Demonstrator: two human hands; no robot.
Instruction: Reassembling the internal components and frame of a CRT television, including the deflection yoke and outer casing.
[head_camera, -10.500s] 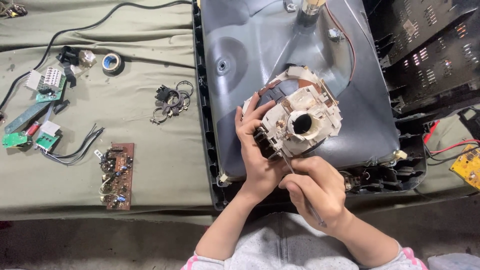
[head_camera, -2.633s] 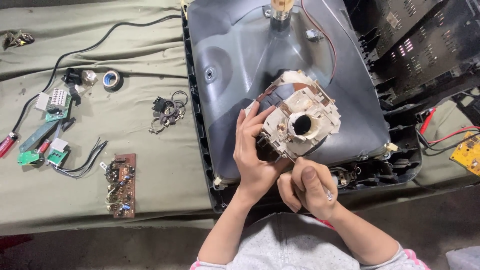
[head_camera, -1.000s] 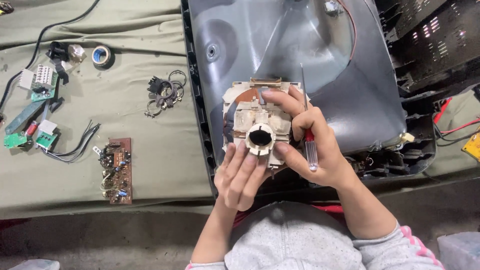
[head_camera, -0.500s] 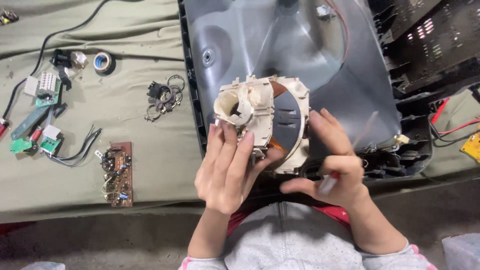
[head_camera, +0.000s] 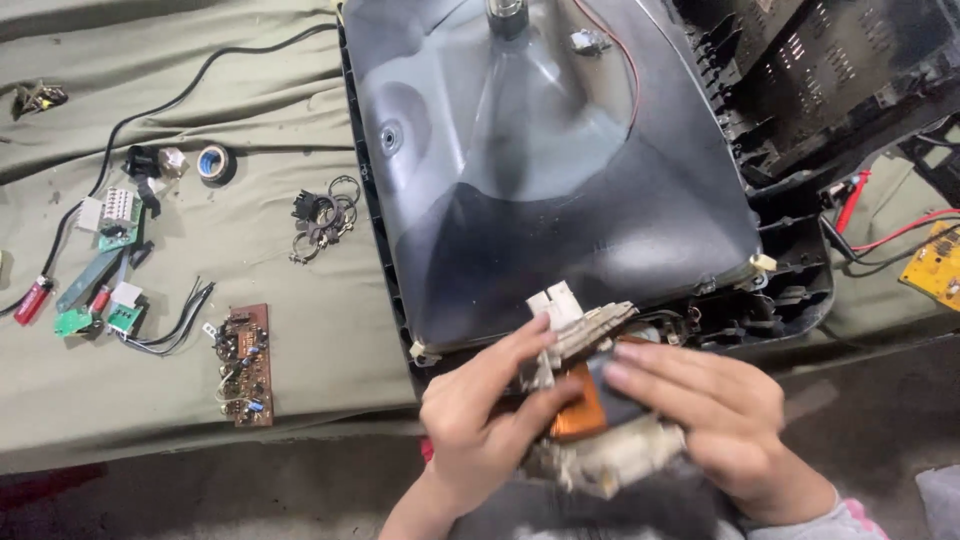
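At lower centre of the frame, left hand and right hand clasp the cream-and-copper coil yoke from both sides, steadying it clear of the grey glass picture tube.

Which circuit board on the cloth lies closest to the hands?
The brown circuit board left of the left hand; the green and yellow ones lie farther.

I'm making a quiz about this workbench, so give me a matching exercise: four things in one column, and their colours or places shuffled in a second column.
Things:
1. coil assembly
2. roll of tape
3. brown circuit board
4. yellow circuit board

Places:
A. far right edge, by red and black leads
B. held in both hands
C. on the cloth, near its front edge
D. on the cloth, upper left, beside small connectors

Pairs: 1-B, 2-D, 3-C, 4-A
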